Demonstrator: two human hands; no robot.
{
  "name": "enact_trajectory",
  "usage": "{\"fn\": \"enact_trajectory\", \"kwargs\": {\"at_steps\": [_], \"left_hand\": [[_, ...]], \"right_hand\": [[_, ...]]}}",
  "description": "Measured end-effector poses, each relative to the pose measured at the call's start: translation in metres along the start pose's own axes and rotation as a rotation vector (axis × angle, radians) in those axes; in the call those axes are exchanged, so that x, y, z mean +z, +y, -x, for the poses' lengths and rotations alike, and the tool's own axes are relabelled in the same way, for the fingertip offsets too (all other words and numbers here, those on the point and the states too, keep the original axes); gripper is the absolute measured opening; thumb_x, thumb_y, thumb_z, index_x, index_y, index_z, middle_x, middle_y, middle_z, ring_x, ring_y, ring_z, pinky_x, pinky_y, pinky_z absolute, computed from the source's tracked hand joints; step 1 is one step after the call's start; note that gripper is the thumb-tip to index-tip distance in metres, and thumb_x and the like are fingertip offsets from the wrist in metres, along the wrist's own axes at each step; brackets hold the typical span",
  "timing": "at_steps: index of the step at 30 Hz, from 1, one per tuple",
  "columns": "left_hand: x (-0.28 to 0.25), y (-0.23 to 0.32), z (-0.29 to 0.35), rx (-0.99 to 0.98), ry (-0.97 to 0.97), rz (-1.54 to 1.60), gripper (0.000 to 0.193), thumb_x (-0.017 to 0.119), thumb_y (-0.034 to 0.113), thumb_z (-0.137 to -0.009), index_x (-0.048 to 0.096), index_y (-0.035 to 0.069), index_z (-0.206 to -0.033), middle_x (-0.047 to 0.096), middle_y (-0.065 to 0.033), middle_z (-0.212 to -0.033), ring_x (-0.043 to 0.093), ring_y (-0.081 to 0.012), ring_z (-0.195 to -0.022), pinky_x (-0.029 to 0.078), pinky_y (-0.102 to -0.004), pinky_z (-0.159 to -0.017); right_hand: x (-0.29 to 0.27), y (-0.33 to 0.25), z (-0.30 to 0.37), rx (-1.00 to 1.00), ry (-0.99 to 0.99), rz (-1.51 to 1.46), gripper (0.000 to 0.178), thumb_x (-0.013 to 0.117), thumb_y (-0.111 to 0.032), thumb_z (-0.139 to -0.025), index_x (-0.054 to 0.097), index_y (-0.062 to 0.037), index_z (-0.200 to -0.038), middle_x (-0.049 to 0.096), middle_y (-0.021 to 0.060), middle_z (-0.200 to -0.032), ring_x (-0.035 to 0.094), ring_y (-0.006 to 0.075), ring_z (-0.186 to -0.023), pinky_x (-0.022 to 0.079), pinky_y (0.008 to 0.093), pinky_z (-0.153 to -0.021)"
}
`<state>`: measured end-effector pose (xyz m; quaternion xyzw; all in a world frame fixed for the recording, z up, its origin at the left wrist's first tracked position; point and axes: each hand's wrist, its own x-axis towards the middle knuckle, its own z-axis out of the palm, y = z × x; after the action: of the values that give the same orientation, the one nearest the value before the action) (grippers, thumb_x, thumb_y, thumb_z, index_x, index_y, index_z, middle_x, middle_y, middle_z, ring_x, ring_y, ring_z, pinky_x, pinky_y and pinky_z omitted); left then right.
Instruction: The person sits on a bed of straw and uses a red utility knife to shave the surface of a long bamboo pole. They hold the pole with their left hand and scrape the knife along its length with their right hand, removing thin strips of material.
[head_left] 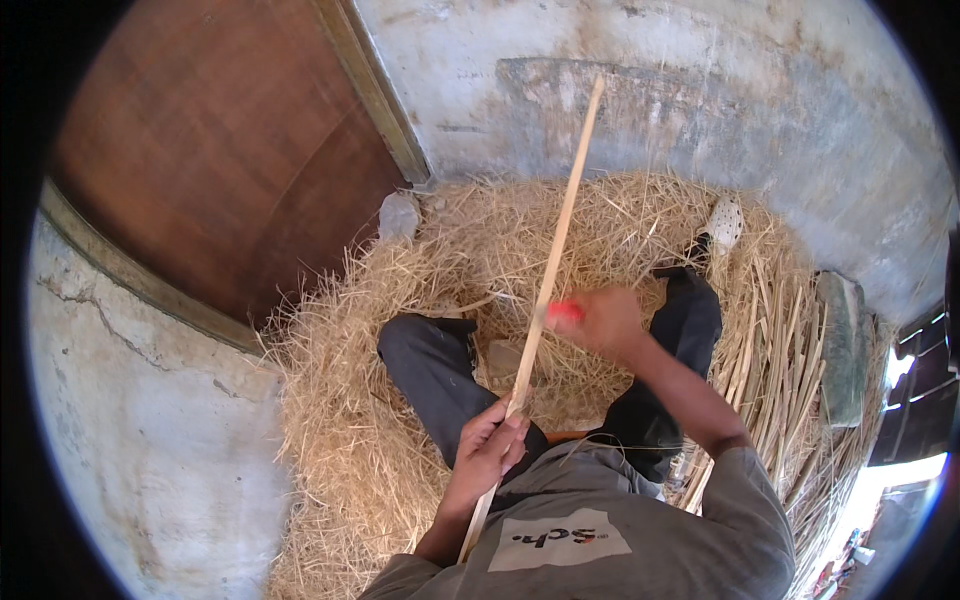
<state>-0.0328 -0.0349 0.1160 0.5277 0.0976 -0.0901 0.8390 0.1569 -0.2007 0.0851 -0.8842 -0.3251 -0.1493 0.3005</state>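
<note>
A long, pale bamboo strip (562, 230) slants up from beside my waist toward the far wall. My left hand (487, 450) is closed round its lower part, near my left thigh, with the thumb along the strip. Farther up, my right hand (607, 320) grips the red handle of a knife (565, 313). The knife meets the strip around its middle; motion smears its blade, so the edge cannot be made out.
Loose straw-like shavings (350, 440) cover the floor round my bent legs. Several long strips (775, 350) lie on the right beside a grey-green stone block (842, 345). A brown door (240, 150), a plastered wall (680, 110) and a white perforated shoe (725, 222) are ahead.
</note>
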Motion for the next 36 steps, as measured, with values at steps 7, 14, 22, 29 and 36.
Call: {"fn": "enact_trajectory", "kwargs": {"at_steps": [7,14,22,29,36], "left_hand": [[-0.001,0.002,0.005,-0.024,-0.056,0.045,0.042,0.043,0.012,-0.102,0.039,0.0,-0.142,0.047,-0.0011,-0.082,0.035,-0.0031,-0.048,0.031,-0.0188,-0.048],[-0.001,0.006,0.008,0.064,0.03,-0.122,0.042,0.043,0.016,-0.101,0.041,-0.002,-0.139,0.046,-0.0007,-0.08,0.035,-0.0034,-0.048,0.03,-0.0191,-0.046],[-0.004,0.005,0.015,0.102,-0.01,-0.186,0.041,0.043,0.015,-0.102,0.04,0.002,-0.141,0.044,0.0021,-0.078,0.034,-0.0017,-0.05,0.029,-0.0174,-0.046],[-0.007,-0.007,0.025,0.048,0.053,-0.186,0.04,0.042,0.015,-0.102,0.041,0.002,-0.141,0.044,0.003,-0.074,0.035,-0.0012,-0.051,0.028,-0.0171,-0.045],[-0.008,0.003,0.016,0.099,0.006,-0.162,0.041,0.041,0.017,-0.103,0.039,0.002,-0.142,0.045,0.0019,-0.08,0.034,-0.0006,-0.051,0.028,-0.0163,-0.046]], "right_hand": [[0.003,0.01,-0.006,0.036,0.06,0.049,0.059,0.067,-0.068,-0.07,0.061,-0.011,-0.057,0.054,0.0077,-0.049,0.058,0.0269,-0.045,0.046,0.0383,-0.044],[0.006,-0.026,0.014,-0.272,0.019,0.011,0.065,0.064,-0.073,-0.069,0.054,-0.0109,-0.053,0.051,0.0076,-0.048,0.055,0.026,-0.043,0.043,0.0384,-0.043],[0.005,0.008,-0.041,0.123,0.089,0.03,0.061,0.062,-0.069,-0.075,0.06,-0.0103,-0.06,0.053,0.0093,-0.05,0.058,0.028,-0.047,0.045,0.0393,-0.046],[0.015,-0.007,0.004,-0.058,-0.053,0.009,0.061,0.06,-0.07,-0.075,0.067,-0.0108,-0.066,0.058,0.0086,-0.053,0.062,0.0267,-0.052,0.047,0.0401,-0.05],[0.01,-0.01,-0.009,-0.21,0.09,0.065,0.065,0.064,-0.072,-0.071,0.056,-0.009,-0.055,0.052,0.0077,-0.048,0.057,0.0258,-0.045,0.042,0.0389,-0.044]]}}
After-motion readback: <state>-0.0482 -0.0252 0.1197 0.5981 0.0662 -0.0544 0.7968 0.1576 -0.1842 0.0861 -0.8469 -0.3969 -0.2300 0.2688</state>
